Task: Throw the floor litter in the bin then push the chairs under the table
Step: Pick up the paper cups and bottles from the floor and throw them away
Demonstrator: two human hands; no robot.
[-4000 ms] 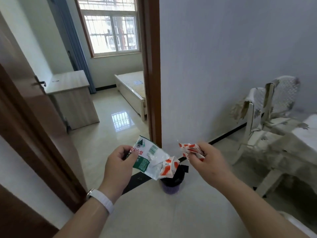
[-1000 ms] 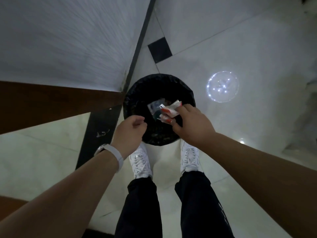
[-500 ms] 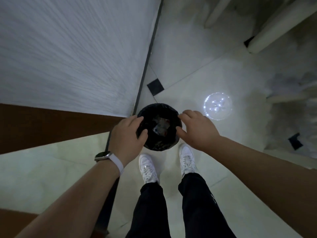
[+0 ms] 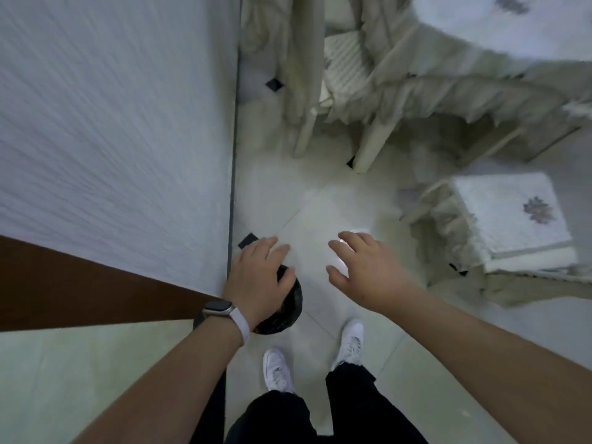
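The small round bin [image 4: 290, 312] with its black liner stands on the floor by the wall corner, mostly hidden under my left hand [image 4: 256, 277]. That hand hovers above it, empty, fingers spread. My right hand [image 4: 365, 270] is out over the bare tiles to the right of the bin, also empty with fingers apart. A chair [image 4: 512, 219] with a white cushioned cover stands at the right, pulled away from the table [image 4: 499, 36] at the top right. Another covered chair [image 4: 339, 68] stands near the wall at the top. No litter shows in either hand.
A grey wall [image 4: 112, 123] and brown door frame [image 4: 64, 286] fill the left. A table leg [image 4: 371, 145] comes down ahead. My feet in white shoes [image 4: 278, 370] stand just behind the bin. Pale tiles with small black insets lie between me and the chairs.
The wrappers left my hands and dropped into the bin. Both hands have since opened and lifted away from it, and my view has tipped up toward the chairs and table.
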